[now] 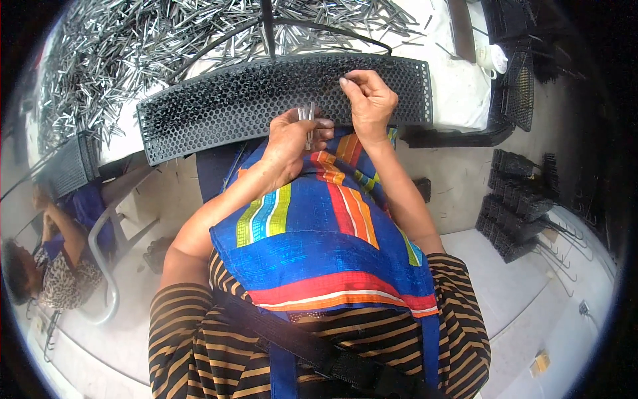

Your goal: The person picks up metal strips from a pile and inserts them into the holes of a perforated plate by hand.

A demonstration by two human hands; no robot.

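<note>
A long black perforated rack (413, 93) lies in front of me, full of small round holes. Dark pieces fill many holes along its far rows, while nearer rows show bare holes. At its near edge, my left hand (292, 137) is closed around several thin, shiny sticks (305, 120) that stand up between thumb and fingers. My right hand (374, 103) hovers over the rack's right half with thumb and forefinger pinched together. Anything between those fingertips is too small or hidden to make out.
A large heap of loose thin sticks (153, 50) covers the white surface beyond the rack. A dark rod (267, 30) rises behind it. A white cup-like container (492, 58) stands far right. Stacked black racks with hooks (513, 206) lie at right. Another person (63, 266) works at left.
</note>
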